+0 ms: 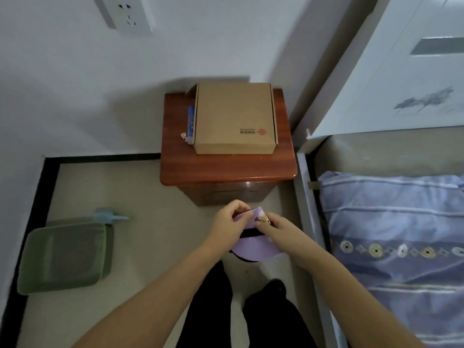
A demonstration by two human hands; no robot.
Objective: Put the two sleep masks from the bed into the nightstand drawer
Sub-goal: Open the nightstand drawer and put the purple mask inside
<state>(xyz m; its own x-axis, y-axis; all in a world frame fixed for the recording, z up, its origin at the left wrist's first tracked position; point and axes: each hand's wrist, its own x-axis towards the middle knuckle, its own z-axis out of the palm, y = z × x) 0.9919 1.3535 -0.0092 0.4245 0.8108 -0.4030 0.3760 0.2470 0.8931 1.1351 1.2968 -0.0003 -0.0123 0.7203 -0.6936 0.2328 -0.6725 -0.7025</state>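
So you've got both hands on the masks already: left hand (229, 223) and right hand (276, 228) are pinched shut on a lilac sleep mask (258, 249) with a black strap, held in mid-air just in front of the nightstand (226, 169). A second patterned piece of fabric (259, 214) sits bunched between your fingertips (probably the other mask, can't tell for sure from this angle).

Progress, as a judgement: pickup from the bed (391, 234) looks done, nothing mask-like is left on the visible bedding. The drawer (226, 190) still reads as closed, so opening it, dropping the masks in and shutting it all remain.

What's in the way: both hands are busy, so you'll need to free one for the drawer pull. The drawer front is dark and in shadow, handle hard to make out.

Around: a cardboard box (234, 116) on the nightstand top with a blue tube (191, 124) at its left, a green bin (65, 256) on the floor to the left, well apart, a wall socket (128, 15) far left.
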